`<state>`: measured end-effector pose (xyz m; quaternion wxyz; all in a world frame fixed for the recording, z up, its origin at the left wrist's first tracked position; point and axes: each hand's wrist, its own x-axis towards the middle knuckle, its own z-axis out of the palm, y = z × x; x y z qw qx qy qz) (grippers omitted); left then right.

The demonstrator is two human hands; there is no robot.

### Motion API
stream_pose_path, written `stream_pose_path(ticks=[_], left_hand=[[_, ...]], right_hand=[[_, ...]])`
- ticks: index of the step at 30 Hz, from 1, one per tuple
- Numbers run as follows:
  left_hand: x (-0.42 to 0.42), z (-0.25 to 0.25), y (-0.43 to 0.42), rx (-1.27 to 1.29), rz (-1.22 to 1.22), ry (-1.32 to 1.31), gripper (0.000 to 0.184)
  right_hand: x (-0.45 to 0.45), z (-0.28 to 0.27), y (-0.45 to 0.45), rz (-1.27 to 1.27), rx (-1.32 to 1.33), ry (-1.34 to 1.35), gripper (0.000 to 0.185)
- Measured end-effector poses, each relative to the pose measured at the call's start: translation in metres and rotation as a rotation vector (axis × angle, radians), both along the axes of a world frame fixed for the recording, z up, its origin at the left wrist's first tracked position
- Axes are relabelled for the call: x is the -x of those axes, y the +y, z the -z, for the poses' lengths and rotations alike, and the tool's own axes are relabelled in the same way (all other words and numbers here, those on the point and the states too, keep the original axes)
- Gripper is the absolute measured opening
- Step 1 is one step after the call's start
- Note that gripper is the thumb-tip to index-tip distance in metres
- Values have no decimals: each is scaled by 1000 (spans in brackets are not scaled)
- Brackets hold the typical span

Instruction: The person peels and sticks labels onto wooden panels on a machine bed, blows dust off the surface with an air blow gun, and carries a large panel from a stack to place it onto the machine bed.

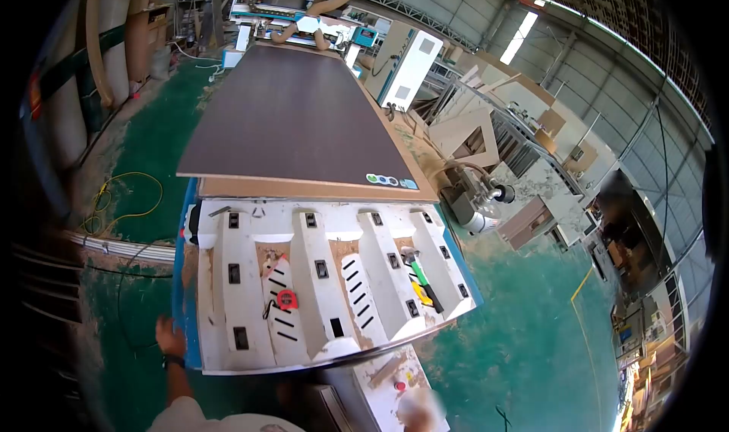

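Observation:
My left hand (170,338) is beside the blue left edge of the white machine bed (332,346), with its fingers apart and nothing seen in them. A dark band circles that wrist. At the bottom, a blurred patch over my right hand (419,417) hides its fingers, close to a white box with a red button (399,386). In the bed's troughs lie a red tape measure (287,299), a green-handled hammer (416,266) and a yellow tool (421,294). Beyond them, a large dark brown panel (292,117) rests on the bed over lighter board.
A machine gantry (307,26) with hoses spans the far end. To the right stand a white cabinet (410,69), a pump-like unit (474,204) and stacked boards. A yellow hose (159,193) and dark cables lie on the green floor at left.

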<state>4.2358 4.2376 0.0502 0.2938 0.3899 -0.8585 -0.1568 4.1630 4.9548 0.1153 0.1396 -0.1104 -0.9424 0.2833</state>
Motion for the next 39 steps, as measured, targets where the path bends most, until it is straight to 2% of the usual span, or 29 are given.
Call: stream_pose_path(ticks=[1,2,4,7,9,10,11,13,14,16,18,19,20,22,23,24,26,28,29,31,33,34,35,37,38,39], left_hand=[[-45,38,-10,-3,-145,-31,29],[-93,56,-13,-90,-270,-146,30],[-166,65,-9,-310,-382,-485,32],[-233,84,-2,-465,-142,-983,36],[-247,80,7,-449,79,-1137,39],[-249,77,9,-417,177,-1171,40],[-247,75,13,-378,274,-1182,42],[-238,56,16,-274,434,-1087,45],[-234,43,14,-237,496,-997,47],[-226,21,2,-216,631,-775,46],[-220,-2,-14,-391,570,-539,46],[-223,-15,-20,-406,551,-531,46],[-232,-33,-25,-427,521,-499,46],[-264,-39,-41,-459,475,-474,45],[-279,-34,-52,-494,458,-496,44],[-293,-28,-62,-533,443,-516,43],[-343,-8,-85,-654,359,-494,42],[-399,7,-99,-779,260,-488,42],[-431,9,-108,-825,144,-576,41],[-496,12,-123,-892,-6,-705,40],[-556,23,-143,-996,-117,-805,38],[-586,51,-165,-998,-41,-1050,35],[-613,60,-182,-1015,-49,-1068,35],[-662,68,-198,-1023,-219,-842,27],[-684,83,-220,-1036,-227,-851,27],[-707,106,-243,-942,-124,-926,28]], right_hand=[[-39,-10,17,74,21,-5,18],[-66,-27,22,155,-4,-44,17],[-105,-26,35,259,-53,-82,18],[-130,-41,6,261,53,1,27],[-135,-1,-4,179,279,131,23],[-144,22,-17,114,296,170,23],[-147,39,-36,36,313,211,24],[-164,59,-76,-173,172,40,26],[-178,53,-98,-189,175,31,26],[-199,18,-143,-441,249,-35,28],[-210,-3,-170,-697,302,-103,30],[-216,9,-175,-718,292,-110,30],[-224,28,-179,-743,-306,117,31],[-238,74,-188,-748,-588,189,32],[-246,80,-199,-743,-726,234,33],[-250,84,-205,-711,-237,-18,33],[-247,77,-229,-655,232,-287,33],[-245,66,-270,-744,88,-378,33],[-244,60,-294,-783,38,-423,33],[-230,16,-363,-811,193,-483,32],[-215,1,-431,-889,126,-470,28],[-208,-10,-466,-933,109,-450,28],[-195,-16,-511,-986,96,-409,27],[-181,-14,-581,-1056,119,-311,21],[-178,-21,-621,-1083,149,-313,21],[-176,-30,-655,-1108,179,-317,21]])
